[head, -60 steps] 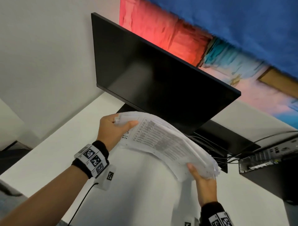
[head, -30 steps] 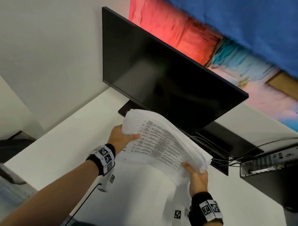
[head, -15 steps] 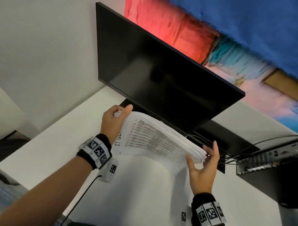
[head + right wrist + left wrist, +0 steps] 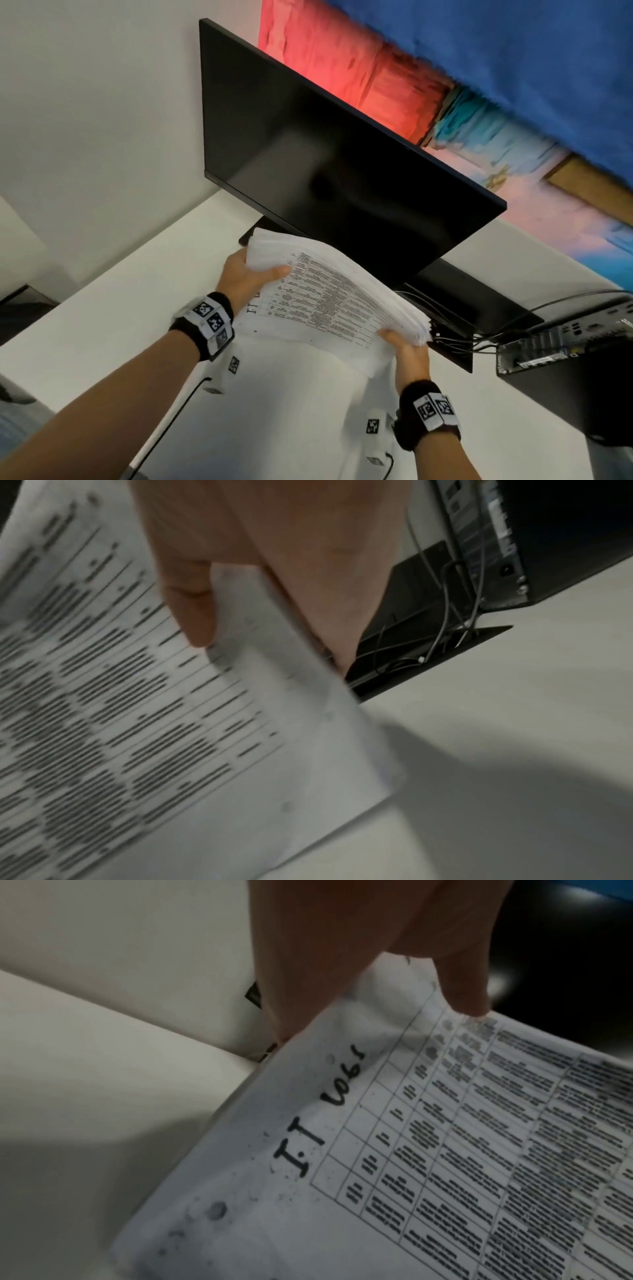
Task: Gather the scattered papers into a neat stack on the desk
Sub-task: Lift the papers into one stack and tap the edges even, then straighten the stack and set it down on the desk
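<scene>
A thick stack of white printed papers (image 4: 329, 294) with a table on the top sheet is held tilted above the white desk (image 4: 102, 329), in front of the monitor. My left hand (image 4: 246, 279) grips the stack's left end, thumb on top, fingers hidden beneath. My right hand (image 4: 407, 349) grips its right end, thumb on the top sheet. In the left wrist view the top sheet (image 4: 411, 1150) bears handwritten letters beside the table, with my thumb (image 4: 462, 988) pressing it. The right wrist view shows the paper (image 4: 137, 723) pinched under my thumb (image 4: 192, 604).
A black monitor (image 4: 329, 164) stands close behind the stack on its dark base. Cables (image 4: 479, 329) run to a black computer box (image 4: 565, 356) at the right. A thin black cable (image 4: 178, 411) crosses the near desk. A white wall rises to the left.
My right hand, spread open beside the stack's right end half a second ago, now grips that end. The stack has lifted and tilted up at its left end.
</scene>
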`<state>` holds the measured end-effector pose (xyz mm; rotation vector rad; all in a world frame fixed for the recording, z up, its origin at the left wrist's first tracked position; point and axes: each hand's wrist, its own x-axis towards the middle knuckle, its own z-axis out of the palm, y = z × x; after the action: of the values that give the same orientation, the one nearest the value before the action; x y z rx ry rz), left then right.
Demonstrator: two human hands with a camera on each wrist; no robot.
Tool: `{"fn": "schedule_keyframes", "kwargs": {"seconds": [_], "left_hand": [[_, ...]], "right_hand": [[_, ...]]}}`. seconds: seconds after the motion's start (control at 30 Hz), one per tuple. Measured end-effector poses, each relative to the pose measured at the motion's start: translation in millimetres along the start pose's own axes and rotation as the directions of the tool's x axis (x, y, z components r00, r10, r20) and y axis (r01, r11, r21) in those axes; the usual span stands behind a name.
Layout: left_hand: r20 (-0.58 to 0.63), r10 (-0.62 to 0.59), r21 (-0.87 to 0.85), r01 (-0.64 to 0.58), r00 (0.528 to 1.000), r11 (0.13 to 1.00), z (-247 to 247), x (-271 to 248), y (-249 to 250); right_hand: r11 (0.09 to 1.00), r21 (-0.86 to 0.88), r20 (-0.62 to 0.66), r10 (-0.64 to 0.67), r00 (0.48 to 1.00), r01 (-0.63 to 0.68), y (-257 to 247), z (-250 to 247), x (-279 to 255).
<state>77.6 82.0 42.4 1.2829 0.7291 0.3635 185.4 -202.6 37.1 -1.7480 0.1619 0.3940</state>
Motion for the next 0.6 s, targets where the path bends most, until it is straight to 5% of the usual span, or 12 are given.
{"fn": "schedule_keyframes", "kwargs": {"seconds": [0.2, 0.37, 0.6], "left_hand": [[-0.078, 0.195, 0.0, -0.196, 0.978, 0.981, -4, 3, 9], [0.115, 0.1, 0.136, -0.115, 0.988, 0.984, -7, 13, -7], [-0.065, 0.109, -0.029, -0.111, 0.992, 0.993, 6, 12, -6]], "right_hand": [[0.971, 0.212, -0.109, -0.087, 0.99, 0.108, 6, -9, 4], [0.985, 0.171, -0.135, 0.019, 0.991, 0.004, 19, -2, 4], [0.989, 0.142, -0.192, -0.003, 0.981, 0.031, 17, -4, 12]]}}
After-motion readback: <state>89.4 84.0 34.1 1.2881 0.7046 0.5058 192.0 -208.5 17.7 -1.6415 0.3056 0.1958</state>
